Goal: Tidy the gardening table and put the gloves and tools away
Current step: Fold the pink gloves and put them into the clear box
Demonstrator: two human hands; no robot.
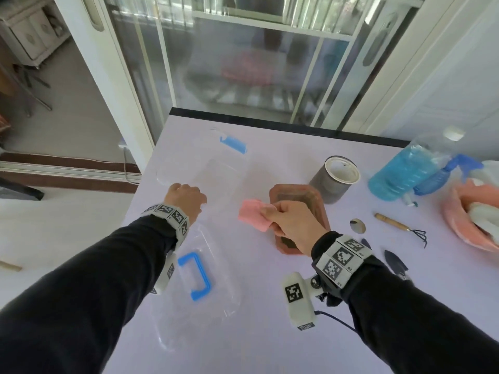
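- Tabletop (270,319): pale lilac with a dark far edge, standing against glass doors.
- Left hand (186,201): fingers curled down over the near rim of the box, apparently gripping it; the fingertips are hidden. Dark sleeve, and a wristband with black-and-white markers.
- Box (216,171): clear plastic, open, left of centre towards the far edge, with a blue latch on its far end.
- Lid (205,287): clear with a blue handle, lying flat near the left edge on the near side of the box, partly under the left forearm.
- Right hand (293,224): thumb and fingers pinching one end of the cloth. It wears the same sleeve and marker band.
- Cloth (252,215): pink and folded, held at mid-table just left of the tray; whether it touches the tabletop cannot be told.
- Tray (310,201): brown and oblong, at the centre, partly under the right hand.
- Pot (334,182): grey with a white inside, upright, just beyond the tray.
- Bottle (397,171): large, clear, holding blue liquid, tilted, towards the far right corner.
- Sprayer (445,174): blue, leaning beside the bottle.
- Basin (456,225): pink, at the right edge, holding white fabric; whether this is gloves cannot be told.
- Rake (399,226): small, with a wooden handle and dark tines, between the tray and the basin.
- Trowel (395,261): a dark blade, near the right forearm.
- Disc (357,225): small, shiny and round, left of the rake.
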